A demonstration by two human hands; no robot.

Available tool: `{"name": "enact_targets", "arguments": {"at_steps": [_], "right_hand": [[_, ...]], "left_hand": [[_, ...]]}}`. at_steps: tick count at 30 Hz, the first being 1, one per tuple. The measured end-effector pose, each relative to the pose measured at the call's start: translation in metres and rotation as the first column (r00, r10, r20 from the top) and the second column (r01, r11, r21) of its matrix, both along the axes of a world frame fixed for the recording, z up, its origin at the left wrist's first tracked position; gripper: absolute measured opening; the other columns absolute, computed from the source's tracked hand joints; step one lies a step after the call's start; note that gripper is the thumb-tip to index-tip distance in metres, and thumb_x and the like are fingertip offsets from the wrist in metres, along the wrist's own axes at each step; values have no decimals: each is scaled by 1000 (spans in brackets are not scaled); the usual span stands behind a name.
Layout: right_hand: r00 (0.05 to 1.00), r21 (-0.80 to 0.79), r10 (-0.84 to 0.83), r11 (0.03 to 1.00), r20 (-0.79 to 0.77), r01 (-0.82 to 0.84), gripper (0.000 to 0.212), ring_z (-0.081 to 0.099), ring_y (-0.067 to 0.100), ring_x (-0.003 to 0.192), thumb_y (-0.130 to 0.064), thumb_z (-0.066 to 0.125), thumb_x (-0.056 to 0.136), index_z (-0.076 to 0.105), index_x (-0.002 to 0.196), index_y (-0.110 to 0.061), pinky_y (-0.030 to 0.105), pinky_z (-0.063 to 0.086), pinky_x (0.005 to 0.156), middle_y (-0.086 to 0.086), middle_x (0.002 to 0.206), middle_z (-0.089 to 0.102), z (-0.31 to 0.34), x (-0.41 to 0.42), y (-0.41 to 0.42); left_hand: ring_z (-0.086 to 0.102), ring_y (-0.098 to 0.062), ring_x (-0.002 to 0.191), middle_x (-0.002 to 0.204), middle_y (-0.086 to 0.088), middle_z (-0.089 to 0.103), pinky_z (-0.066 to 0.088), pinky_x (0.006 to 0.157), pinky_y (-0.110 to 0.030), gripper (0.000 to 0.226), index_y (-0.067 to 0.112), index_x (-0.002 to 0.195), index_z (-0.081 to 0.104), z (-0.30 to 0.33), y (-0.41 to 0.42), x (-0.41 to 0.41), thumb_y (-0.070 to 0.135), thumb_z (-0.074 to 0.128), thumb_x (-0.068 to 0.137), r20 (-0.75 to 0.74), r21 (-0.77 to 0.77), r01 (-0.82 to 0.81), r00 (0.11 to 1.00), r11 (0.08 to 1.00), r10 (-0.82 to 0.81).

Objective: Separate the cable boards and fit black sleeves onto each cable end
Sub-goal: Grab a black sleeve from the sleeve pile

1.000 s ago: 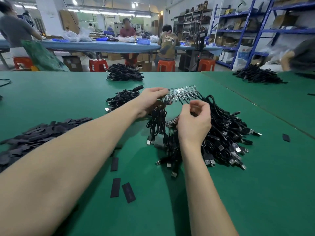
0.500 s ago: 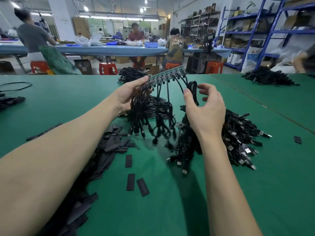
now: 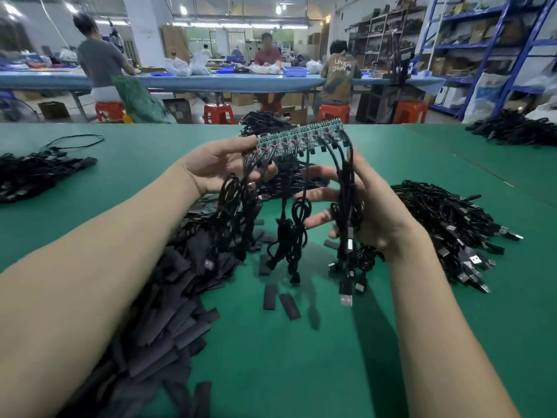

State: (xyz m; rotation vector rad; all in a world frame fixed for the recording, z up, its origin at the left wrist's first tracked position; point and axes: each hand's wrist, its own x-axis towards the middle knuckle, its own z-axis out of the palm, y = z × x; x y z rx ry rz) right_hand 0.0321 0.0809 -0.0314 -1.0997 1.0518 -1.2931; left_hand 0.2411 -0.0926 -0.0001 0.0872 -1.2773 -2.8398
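A green strip of joined cable boards [image 3: 301,137] is lifted above the green table [image 3: 301,372], with several black USB cables [image 3: 289,233] dangling from it. My left hand [image 3: 220,167] pinches the strip's left end between thumb and fingers. My right hand [image 3: 367,206] is under the strip's right end, palm turned left, fingers spread around the hanging cables there; a bunch of cables lies against its palm. A big heap of flat black sleeves [image 3: 168,303] lies under my left forearm. Two loose sleeves [image 3: 280,300] lie on the table below the cables.
A large pile of black USB cables [image 3: 458,230] lies right of my right hand. More cable piles sit at far left [image 3: 33,173], far right [image 3: 512,128] and behind the strip. Beyond the table's far edge, people sit on red stools at a blue bench; blue shelving stands right.
The board strip has been lifted off the cable pile and brought closer. My right hand moved in under its right end among the dangling cables. The view shifted, bringing the sleeve heap under my left arm.
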Motion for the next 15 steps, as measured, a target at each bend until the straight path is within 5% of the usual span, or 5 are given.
{"name": "enact_targets", "arguments": {"at_steps": [2, 4, 9, 12, 15], "right_hand": [[997, 36, 75, 997, 15, -75, 74, 76, 28, 77, -76, 30, 94, 65, 129, -20, 25, 53, 46, 5, 97, 73, -2, -1, 3], [994, 58, 110, 992, 22, -111, 74, 76, 28, 78, -76, 29, 93, 71, 123, -21, 25, 54, 46, 7, 95, 73, -6, 0, 4], [987, 246, 154, 959, -36, -140, 72, 75, 27, 78, -68, 33, 95, 66, 124, -10, 31, 61, 57, 17, 101, 73, -28, 6, -6], [989, 348, -11, 935, -147, 62, 68, 73, 29, 81, -59, 38, 102, 59, 129, 0, 43, 63, 75, 14, 89, 75, -44, 7, -20], [939, 277, -215, 916, -268, 289, 62, 75, 29, 90, -58, 35, 105, 62, 125, -7, 51, 55, 97, 11, 99, 78, -54, 6, -31]], "left_hand": [[54, -62, 118, 130, -52, 42, 48, 101, -63, 40, -25, 137, 36, -2, 6, 5, 2, 33, 108, -82, 49, 89, 993, 995, -85], [60, -51, 119, 134, -44, 47, 51, 101, -53, 42, -17, 143, 38, -6, 13, 7, 7, 35, 108, -143, -15, 131, 981, 991, -132], [65, -45, 113, 129, -42, 54, 55, 97, -48, 43, -6, 147, 40, -31, 24, 13, 2, 38, 105, -143, -27, 6, 990, 1000, -10], [72, -34, 100, 117, -30, 67, 62, 81, -38, 47, -1, 137, 57, -60, 19, 18, 1, 66, 91, -15, -64, -173, 985, 983, 172], [70, -21, 83, 109, -16, 69, 62, 65, -30, 75, 8, 137, 57, -77, 2, 25, 13, 86, 67, 174, -276, -413, 867, 868, 467]]}}
